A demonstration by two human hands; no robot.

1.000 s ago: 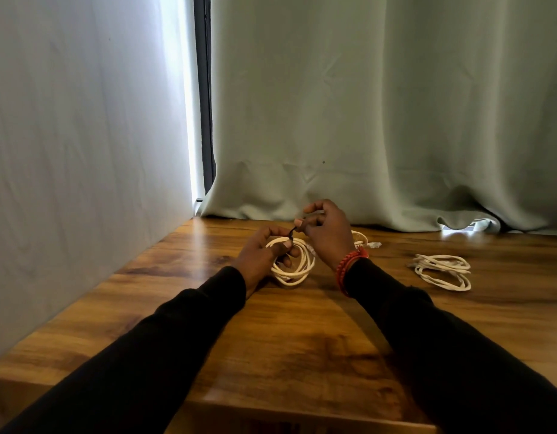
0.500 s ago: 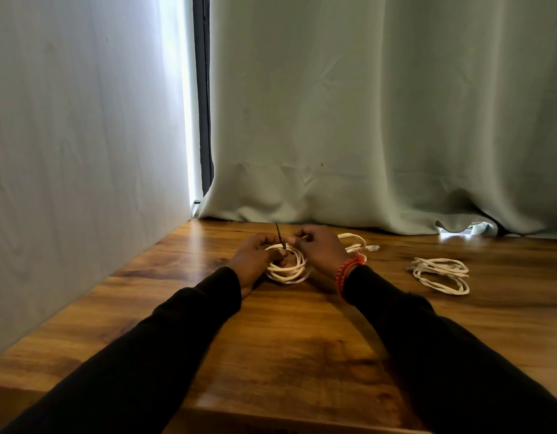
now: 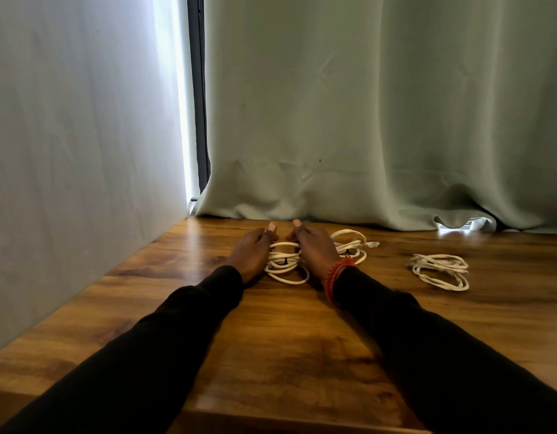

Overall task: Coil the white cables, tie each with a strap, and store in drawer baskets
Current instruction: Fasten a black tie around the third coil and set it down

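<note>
Both hands have lowered to the bench [image 3: 270,355] since the earlier frame, and the strap's raised tail is gone. Left hand [image 3: 252,253] and right hand [image 3: 316,250] flank the coil [image 3: 285,264] at centre, each grip curled on its sides. A dark strap [image 3: 285,261] crosses it; tying looks finished. Two more coils lie at three o'clock [image 3: 440,270] and behind [image 3: 352,242]. Next: store it.

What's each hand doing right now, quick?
Left hand: grips the left side of the coiled white cable on the table.
Right hand: grips the right side of the same coil, thumb up.
</note>
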